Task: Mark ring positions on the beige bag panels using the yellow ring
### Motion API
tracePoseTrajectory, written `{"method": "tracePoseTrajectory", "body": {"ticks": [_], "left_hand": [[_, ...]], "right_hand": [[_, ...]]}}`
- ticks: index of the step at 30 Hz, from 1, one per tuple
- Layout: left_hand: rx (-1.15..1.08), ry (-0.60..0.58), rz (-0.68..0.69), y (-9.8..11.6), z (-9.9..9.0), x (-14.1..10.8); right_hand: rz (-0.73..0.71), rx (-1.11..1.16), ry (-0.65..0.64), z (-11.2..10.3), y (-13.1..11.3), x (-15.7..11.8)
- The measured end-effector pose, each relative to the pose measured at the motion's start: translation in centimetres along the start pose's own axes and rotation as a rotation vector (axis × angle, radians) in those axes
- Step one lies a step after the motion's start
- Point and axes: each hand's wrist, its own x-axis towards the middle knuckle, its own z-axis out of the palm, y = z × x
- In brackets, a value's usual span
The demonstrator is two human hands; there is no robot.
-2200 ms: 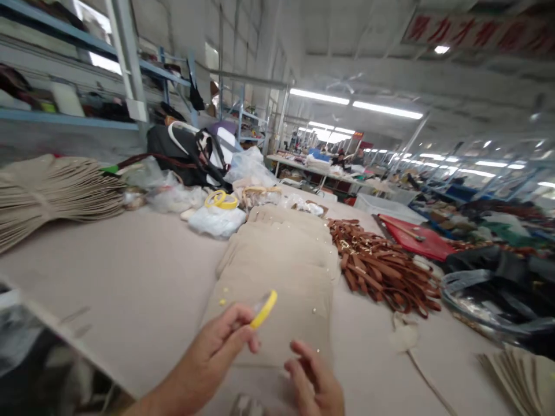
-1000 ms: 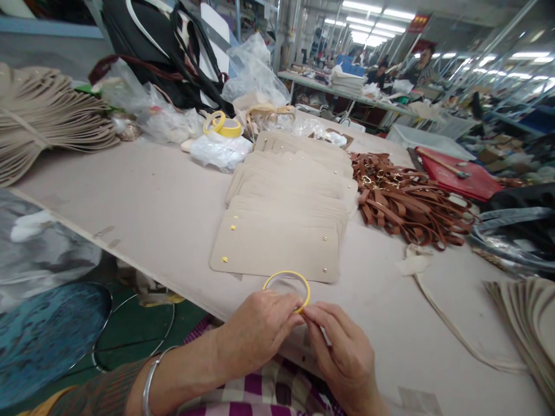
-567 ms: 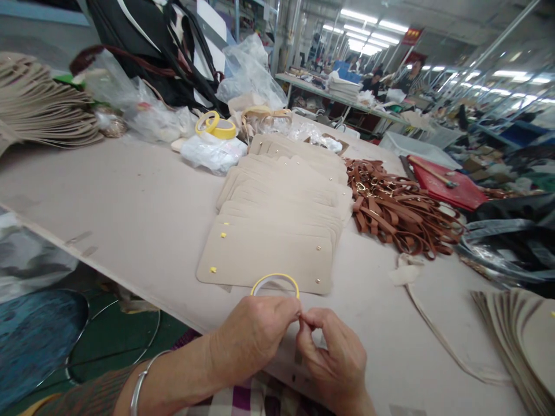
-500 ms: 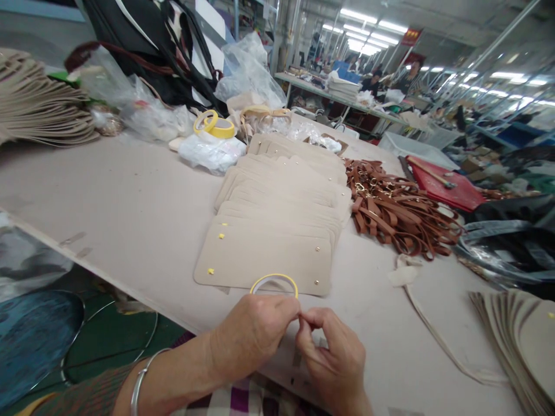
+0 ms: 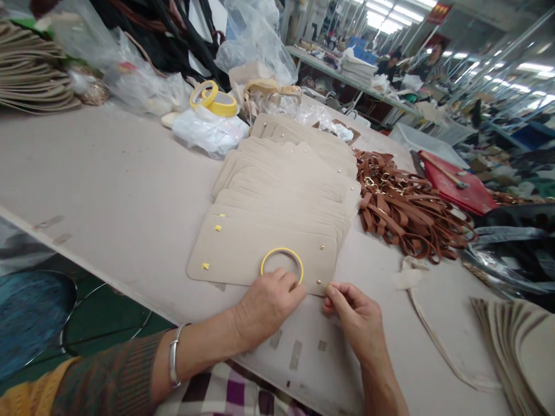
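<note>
My left hand (image 5: 271,303) is closed on a thin roll of yellow tape (image 5: 282,250), which stands up from the fingers over the front beige panel. At the lower right corner of that beige panel (image 5: 260,245), my right hand (image 5: 358,315) pinches a tiny yellow piece of tape (image 5: 328,286) between thumb and finger. Close to this pinch is a small metal rivet (image 5: 318,282), with another rivet (image 5: 322,247) above it. On the panel's left side, small yellow tape pieces (image 5: 206,266) cover two spots. More overlapping beige panels fan out behind it.
Brown leather straps (image 5: 407,208) with metal clasps lie in a heap to the right. Two yellow tape rolls (image 5: 223,105) rest on a white plastic bag (image 5: 210,132) at the back. Stacks of beige pieces stand at far left (image 5: 34,69) and lower right (image 5: 515,346).
My hands have come apart. The right hand has moved right and up to the panel's corner with a bit of yellow tape; the left hand with the tape roll has risen slightly.
</note>
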Motion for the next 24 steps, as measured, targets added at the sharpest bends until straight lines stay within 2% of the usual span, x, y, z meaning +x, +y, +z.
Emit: {"method": "tracePoseTrajectory", "body": {"ticks": [4,11,14,19,22,24], "left_hand": [[0.017,-0.065,0.026,-0.6,1.0,0.0],[-0.031,-0.063,0.023,-0.6,0.8,-0.1],[-0.046,-0.075,0.028,-0.6,0.8,-0.1],[-0.051,-0.074,0.026,-0.7,0.9,-0.2],[-0.050,-0.068,0.022,-0.7,0.9,-0.3],[-0.054,-0.058,0.024,-0.7,1.0,-0.3]], "right_hand": [[-0.060,-0.148,-0.016,0.5,0.0,0.3],[-0.258,-0.529,0.014,1.3,-0.8,0.9],[-0.334,-0.614,0.043,1.7,-1.1,1.2],[-0.270,-0.604,0.086,1.7,-0.9,1.5],[-0.155,-0.442,0.142,1.3,-0.2,0.9],[-0.157,-0.377,0.145,1.1,0.2,0.2]]}}
